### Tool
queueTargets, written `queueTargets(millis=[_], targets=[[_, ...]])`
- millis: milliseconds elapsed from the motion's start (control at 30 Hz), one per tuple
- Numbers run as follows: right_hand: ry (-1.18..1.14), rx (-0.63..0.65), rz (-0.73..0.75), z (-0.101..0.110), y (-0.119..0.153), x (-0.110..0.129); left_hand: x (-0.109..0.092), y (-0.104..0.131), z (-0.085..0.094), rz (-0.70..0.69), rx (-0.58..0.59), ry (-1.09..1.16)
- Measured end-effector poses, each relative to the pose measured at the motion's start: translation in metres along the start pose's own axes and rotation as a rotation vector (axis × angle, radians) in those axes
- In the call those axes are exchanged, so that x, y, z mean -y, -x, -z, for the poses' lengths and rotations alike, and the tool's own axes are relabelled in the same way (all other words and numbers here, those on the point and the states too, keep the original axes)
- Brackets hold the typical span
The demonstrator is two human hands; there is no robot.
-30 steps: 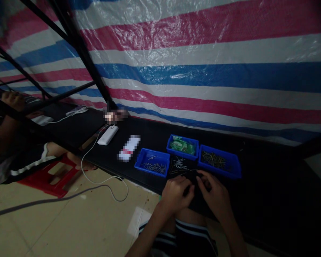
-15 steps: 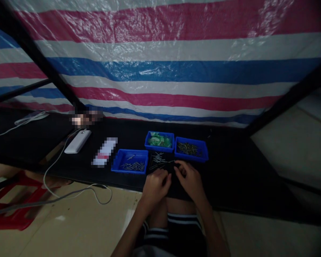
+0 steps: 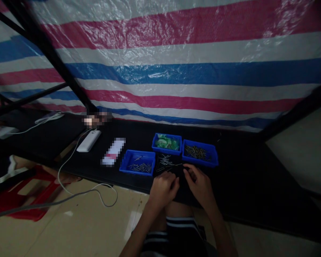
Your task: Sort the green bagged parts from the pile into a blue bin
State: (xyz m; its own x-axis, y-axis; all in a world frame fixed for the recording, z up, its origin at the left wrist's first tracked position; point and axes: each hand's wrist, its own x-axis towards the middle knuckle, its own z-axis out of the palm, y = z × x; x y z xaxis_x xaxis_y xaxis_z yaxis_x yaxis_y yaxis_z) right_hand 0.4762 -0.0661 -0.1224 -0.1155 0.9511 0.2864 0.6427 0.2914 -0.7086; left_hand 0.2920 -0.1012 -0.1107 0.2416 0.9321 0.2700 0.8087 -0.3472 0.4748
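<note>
My left hand (image 3: 164, 187) hovers at the near edge of the black table, its fingers curled in; what they hold, if anything, is hidden. To its right, my right hand (image 3: 200, 182) has thumb and forefinger drawn close together, with a thin metal pin (image 3: 178, 165) at the fingertips. A loose pile of thin silvery pins (image 3: 165, 160) lies just beyond both hands. Left of the pile stands a blue tray (image 3: 123, 167) with more silvery pins. Behind it are a blue tray (image 3: 167, 153) of green-and-white packets and a blue tray (image 3: 199, 163) of darker, brassy thin pieces.
A white power bank (image 3: 88, 141) with a cable lies to the left, beside a blurred-out flat object (image 3: 113, 151). A striped plastic sheet (image 3: 182, 75) hangs behind the table between black frame bars. Another person's leg and a red stool (image 3: 40, 210) are at left.
The view has swung slightly left, so everything sits further right in the picture. Both hands keep nearly the same pose and place by the pile of pins.
</note>
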Motion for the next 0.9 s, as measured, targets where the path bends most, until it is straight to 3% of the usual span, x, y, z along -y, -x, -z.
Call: queueTargets(millis=[200,400,600,767,900], targets=[[-0.031,0.027,-0.053,0.001,0.000,0.000,-0.003,-0.008,0.004,0.038,0.010,0.011],[-0.055,0.028,-0.070,0.002,-0.001,-0.001,-0.007,-0.033,0.007,-0.066,0.011,0.007],[-0.044,0.005,-0.092,0.000,-0.001,0.000,0.000,-0.015,0.002,-0.119,-0.033,0.027],[0.066,0.012,-0.091,-0.004,-0.005,0.003,0.010,-0.001,-0.003,0.044,-0.152,-0.027],[0.127,0.047,-0.097,-0.004,-0.009,0.005,0.010,-0.010,-0.009,0.160,-0.106,-0.120]])
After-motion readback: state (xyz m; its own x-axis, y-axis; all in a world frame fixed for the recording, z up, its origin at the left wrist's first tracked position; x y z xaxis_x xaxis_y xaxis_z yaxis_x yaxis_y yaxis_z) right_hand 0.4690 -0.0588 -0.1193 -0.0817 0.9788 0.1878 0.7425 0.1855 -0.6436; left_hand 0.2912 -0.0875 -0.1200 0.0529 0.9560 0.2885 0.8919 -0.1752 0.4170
